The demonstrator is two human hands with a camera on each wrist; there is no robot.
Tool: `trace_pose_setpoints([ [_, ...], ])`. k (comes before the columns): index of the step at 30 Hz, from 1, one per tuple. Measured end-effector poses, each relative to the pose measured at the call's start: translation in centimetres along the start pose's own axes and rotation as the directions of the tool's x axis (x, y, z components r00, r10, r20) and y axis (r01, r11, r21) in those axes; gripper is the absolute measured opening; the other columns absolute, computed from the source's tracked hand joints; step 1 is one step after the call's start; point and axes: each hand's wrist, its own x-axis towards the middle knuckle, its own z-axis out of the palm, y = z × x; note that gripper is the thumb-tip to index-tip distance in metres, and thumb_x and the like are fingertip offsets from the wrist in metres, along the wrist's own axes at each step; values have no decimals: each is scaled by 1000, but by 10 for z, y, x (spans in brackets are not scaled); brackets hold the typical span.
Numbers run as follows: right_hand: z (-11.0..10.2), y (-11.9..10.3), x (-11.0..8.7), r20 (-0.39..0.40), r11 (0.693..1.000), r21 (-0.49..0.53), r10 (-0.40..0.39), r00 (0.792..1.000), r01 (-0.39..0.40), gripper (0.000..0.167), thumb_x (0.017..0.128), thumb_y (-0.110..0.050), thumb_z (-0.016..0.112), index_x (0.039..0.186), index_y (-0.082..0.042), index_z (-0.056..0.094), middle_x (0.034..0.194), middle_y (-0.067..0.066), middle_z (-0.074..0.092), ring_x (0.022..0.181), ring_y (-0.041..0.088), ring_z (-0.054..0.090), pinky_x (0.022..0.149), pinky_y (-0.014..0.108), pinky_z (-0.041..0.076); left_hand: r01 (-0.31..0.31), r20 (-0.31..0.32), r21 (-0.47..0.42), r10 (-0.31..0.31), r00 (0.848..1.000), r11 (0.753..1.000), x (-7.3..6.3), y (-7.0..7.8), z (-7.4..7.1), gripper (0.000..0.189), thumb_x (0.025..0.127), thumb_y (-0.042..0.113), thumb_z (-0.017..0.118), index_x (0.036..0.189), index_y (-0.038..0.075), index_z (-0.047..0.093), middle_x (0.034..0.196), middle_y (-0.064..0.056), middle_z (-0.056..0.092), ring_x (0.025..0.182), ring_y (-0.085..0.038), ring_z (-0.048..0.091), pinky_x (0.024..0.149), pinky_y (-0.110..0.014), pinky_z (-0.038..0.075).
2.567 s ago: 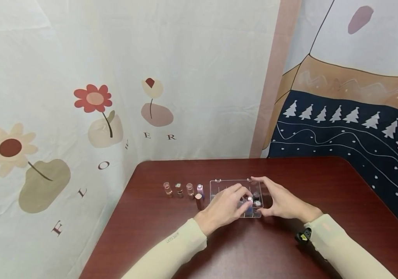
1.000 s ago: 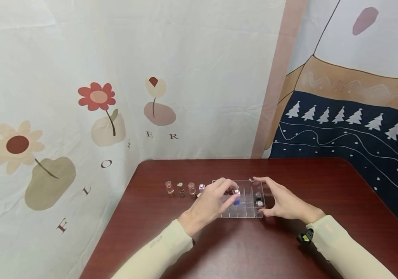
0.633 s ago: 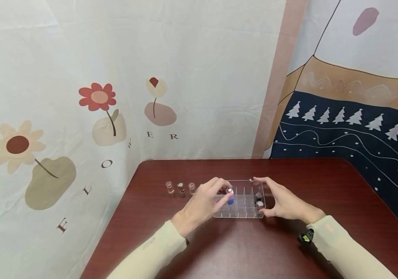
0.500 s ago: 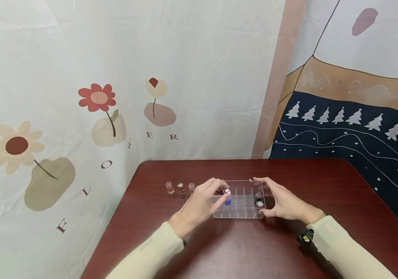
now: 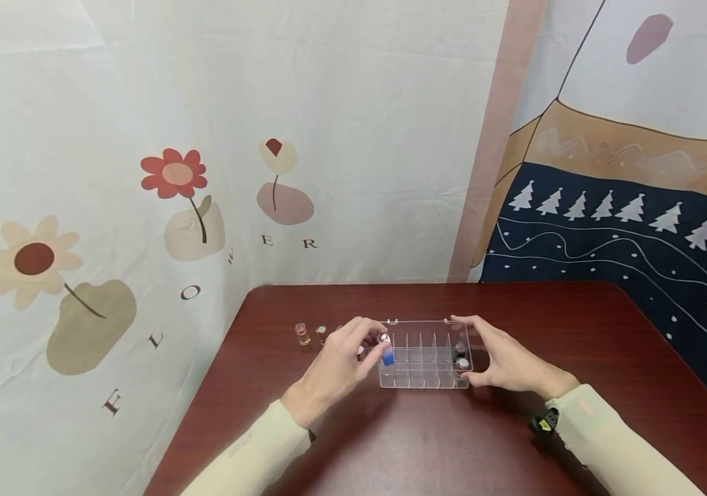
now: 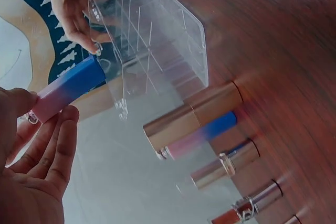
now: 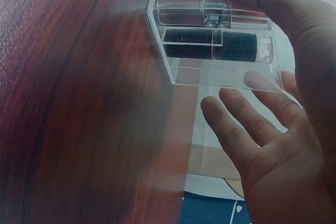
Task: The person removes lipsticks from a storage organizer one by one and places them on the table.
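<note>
Toward the far edge of the tabletop [image 5: 422, 441] stands a clear box [image 5: 424, 375] with compartments, its long side parallel to this edge. At its left end, the left hand [image 5: 335, 365] pinches a blue-pink tube [image 6: 68, 88] by the pink end, between thumb and fingertips; the other fingers are loosely bent. This tube's long axis is nearly upright, a little tilted, with the blue end pointing down and the pink, silver-topped end up. Whether the blue end touches the box, I cannot tell well.

The right hand [image 5: 505, 355] grips the box's right end, thumb and forefinger spread wide to its near and far corners, the remaining fingers apart. Inside this end stand a dark tube [image 7: 236, 48] and a clear-topped tube [image 7: 215, 9].

Left of the box, more tubes stand in a row, among them a brown tube [image 6: 194, 114] beside a second blue-pink tube [image 6: 202, 135]. On no tube can I read a brand. Behind, the wall cloth [image 5: 360, 138] carries the separate letters F, L, O, W, E, R.
</note>
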Motion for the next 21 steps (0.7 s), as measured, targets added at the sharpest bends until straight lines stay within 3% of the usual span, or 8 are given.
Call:
trace_pose_setpoints([
  [4, 0, 0, 0, 2, 1000, 11, 2, 1000, -2, 109, 84, -12, 103, 174, -18, 42, 164, 12, 67, 143, 37, 75, 117, 64, 62, 30, 6, -22, -30, 1000, 999, -3, -2, -6, 21, 105, 5, 86, 121, 5, 73, 108, -6, 75, 94, -14, 80, 78, -25, 70],
  [15, 0, -1, 0, -5, 1000, 17, -2, 1000, 2, 109, 84, -13, 104, 174, -17, 42, 162, 12, 68, 144, 39, 74, 118, 68, 61, 38, -3, 13, -38, 999, 999, -11, -8, -17, 19, 106, 6, 85, 121, 5, 74, 103, -2, 74, 81, -8, 76, 76, -30, 70],
  [21, 0, -1, -1, 1, 1000, 27, 1, 1000, -1, 108, 84, -12, 103, 174, -15, 42, 162, 13, 68, 144, 40, 74, 118, 68, 60, 48, 4, 13, -48, 999, 999, -17, -10, -21, 21, 106, 5, 86, 122, 3, 73, 104, -3, 73, 80, -8, 78, 77, -25, 69],
])
